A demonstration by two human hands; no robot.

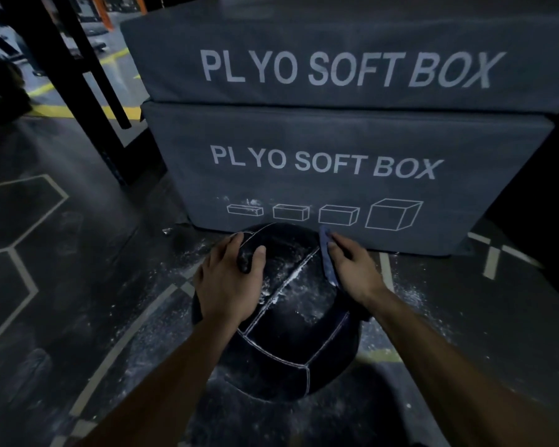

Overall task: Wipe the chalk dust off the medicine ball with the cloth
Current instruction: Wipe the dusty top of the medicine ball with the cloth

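Two big dark-grey fabric-covered foam boxes (pixel 336 130) stand stacked in front of me, each printed with "PLYO SOFT BOX" in white letters; the lower one also carries a row of four white box outlines, smudged with white at the left end. They stand on the dark rubber gym floor (pixel 62 253), which is marked with pale hexagon lines and, farther back, yellow stripes. A black metal rack upright (pixel 88 75) leans across the upper left.

On the floor just in front of the lower box sits the round black stitched-panel medicine ball (pixel 288 343), its far edge close against the box face. White chalk dust (pixel 307 291) streaks the ball's upper panels and packs into the seam running diagonally over the top, and more of it is scattered on the floor to either side of the ball.

My left hand (pixel 229 282) lies on the upper left of the ball, fingers spread over the curve and thumb stretched out to the right, pressing rather than clasping. My right hand (pixel 352 269) is at the ball's upper right edge, fingers and thumb curled round a small blue-grey folded cloth (pixel 328 259), which stands on edge against the ball's surface.
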